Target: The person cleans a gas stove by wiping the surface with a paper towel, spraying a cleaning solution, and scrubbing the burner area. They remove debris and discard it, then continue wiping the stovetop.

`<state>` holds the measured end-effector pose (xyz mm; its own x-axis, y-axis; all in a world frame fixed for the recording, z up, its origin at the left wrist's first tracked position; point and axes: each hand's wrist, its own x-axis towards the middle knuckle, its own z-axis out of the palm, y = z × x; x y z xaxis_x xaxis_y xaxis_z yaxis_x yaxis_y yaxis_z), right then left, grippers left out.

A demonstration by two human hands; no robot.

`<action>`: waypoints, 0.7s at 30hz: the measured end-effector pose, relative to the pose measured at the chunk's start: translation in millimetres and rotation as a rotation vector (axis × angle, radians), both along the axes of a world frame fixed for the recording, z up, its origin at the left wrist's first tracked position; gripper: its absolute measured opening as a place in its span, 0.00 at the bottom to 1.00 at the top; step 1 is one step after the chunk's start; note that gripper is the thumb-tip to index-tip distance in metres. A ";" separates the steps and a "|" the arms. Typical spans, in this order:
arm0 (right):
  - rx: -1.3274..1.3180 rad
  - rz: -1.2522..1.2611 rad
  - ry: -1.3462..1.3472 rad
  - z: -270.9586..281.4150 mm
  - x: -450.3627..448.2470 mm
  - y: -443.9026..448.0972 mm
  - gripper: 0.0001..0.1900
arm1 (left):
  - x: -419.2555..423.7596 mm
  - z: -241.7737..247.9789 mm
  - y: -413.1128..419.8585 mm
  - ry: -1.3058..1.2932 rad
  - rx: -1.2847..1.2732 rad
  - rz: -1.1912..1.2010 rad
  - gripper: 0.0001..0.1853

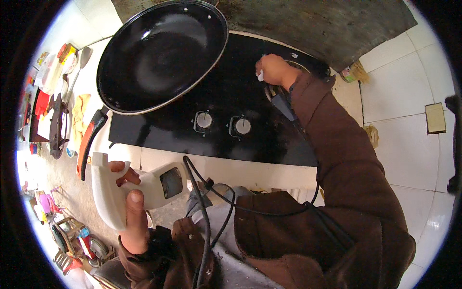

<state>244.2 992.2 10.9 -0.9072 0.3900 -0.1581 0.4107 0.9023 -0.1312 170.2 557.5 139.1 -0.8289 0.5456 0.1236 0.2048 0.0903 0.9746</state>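
My left hand (131, 206) grips a white plastic hand-held device (158, 186) with a finger loop and a dark window, in front of the counter. My right hand (276, 70) reaches over the right burner of a black glass gas hob (216, 94). Its fingers are closed on a small white piece (260, 76), perhaps tissue or cloth. My hand and sleeve partly hide a metal burner ring (267, 92). Below the wrist, a dark grey cable-end piece (284, 107) lies over the hob. A black wok (162, 57) with an orange-and-black handle (92, 141) covers the hob's left part.
Two control knobs (243, 126) stand at the hob's front. A black cable (252, 211) loops before my body. At left are a dark pan support (57, 126), an orange cloth (80, 112) and a long-handled spatula (85, 57). Tiled wall (400, 144) bounds the right.
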 end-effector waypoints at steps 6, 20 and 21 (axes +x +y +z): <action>-0.283 0.380 -0.181 23.0 32.6 -59.3 0.09 | -2.2 -0.8 0.9 0.017 0.015 -0.016 0.34; 0.124 0.025 0.053 -10.7 -16.6 6.3 0.10 | 2.4 0.7 -3.1 -0.007 -0.026 -0.062 0.35; 0.139 0.040 0.025 -8.3 -12.9 2.4 0.10 | 2.4 0.4 -1.0 -0.017 -0.017 -0.055 0.36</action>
<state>231.3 994.6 2.5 -0.9254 0.3700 -0.0822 0.3722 0.9280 -0.0135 172.6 556.5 139.4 -0.7995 0.5924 0.0995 0.1929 0.0964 0.9765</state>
